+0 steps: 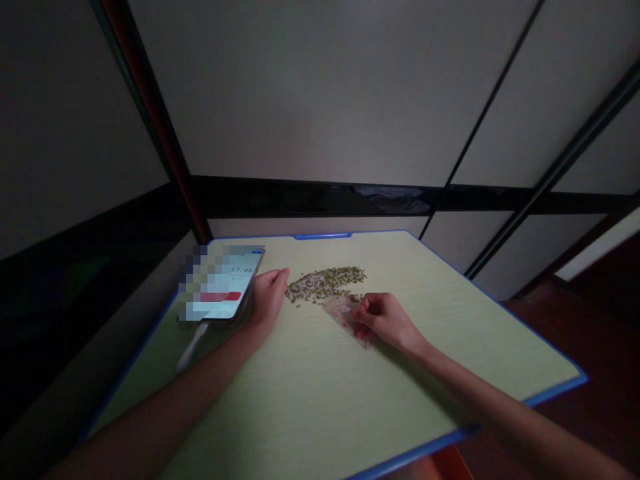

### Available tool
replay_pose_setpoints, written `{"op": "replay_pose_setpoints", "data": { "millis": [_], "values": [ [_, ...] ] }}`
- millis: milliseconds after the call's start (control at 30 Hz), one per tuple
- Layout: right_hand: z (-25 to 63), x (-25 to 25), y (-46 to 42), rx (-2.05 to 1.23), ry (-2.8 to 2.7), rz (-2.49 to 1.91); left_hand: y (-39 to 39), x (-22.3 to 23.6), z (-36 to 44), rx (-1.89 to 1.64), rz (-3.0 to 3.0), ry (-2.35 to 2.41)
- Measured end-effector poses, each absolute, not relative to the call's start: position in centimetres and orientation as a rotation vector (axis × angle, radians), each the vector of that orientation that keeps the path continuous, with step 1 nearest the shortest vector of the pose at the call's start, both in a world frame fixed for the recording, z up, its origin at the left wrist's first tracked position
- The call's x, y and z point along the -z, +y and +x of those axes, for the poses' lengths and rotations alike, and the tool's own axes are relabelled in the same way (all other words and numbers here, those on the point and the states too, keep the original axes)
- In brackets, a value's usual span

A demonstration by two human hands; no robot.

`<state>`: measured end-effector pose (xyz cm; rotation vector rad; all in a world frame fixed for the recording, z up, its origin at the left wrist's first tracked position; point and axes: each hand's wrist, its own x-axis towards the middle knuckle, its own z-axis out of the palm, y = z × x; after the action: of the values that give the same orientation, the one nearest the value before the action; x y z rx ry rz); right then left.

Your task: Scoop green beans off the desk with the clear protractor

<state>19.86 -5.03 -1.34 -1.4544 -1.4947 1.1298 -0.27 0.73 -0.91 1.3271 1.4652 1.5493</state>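
My right hand [390, 321] is closed, its fingers pinched at the edge of a clear plastic protractor [341, 313] with red markings. The protractor lies low over the table at the near side of a pile of small greenish seeds or beans [327, 283]. At the pile's left end rests my left hand [269, 293], turned on its side with the fingers stretched out and partly hidden. Nothing shows in it. Close to its left, a smartphone [235, 283] leans at an angle with its screen lit.
A white cable [193, 347] runs from the phone's lower edge. The pale table [300, 400] has a blue rim, with a blue strip [323, 236] at its far edge. Behind it stand wardrobe panels [310, 100]. An orange object [447, 463] shows below the front edge.
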Motion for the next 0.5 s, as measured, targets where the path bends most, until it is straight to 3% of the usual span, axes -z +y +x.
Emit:
{"op": "replay_pose_setpoints", "data": {
  "millis": [500],
  "values": [
    [25.3, -2.1, -1.8, -1.055, -1.442, -1.183, 0.3, 0.7, -0.3, -1.508, 1.337, 1.520]
  ]
}}
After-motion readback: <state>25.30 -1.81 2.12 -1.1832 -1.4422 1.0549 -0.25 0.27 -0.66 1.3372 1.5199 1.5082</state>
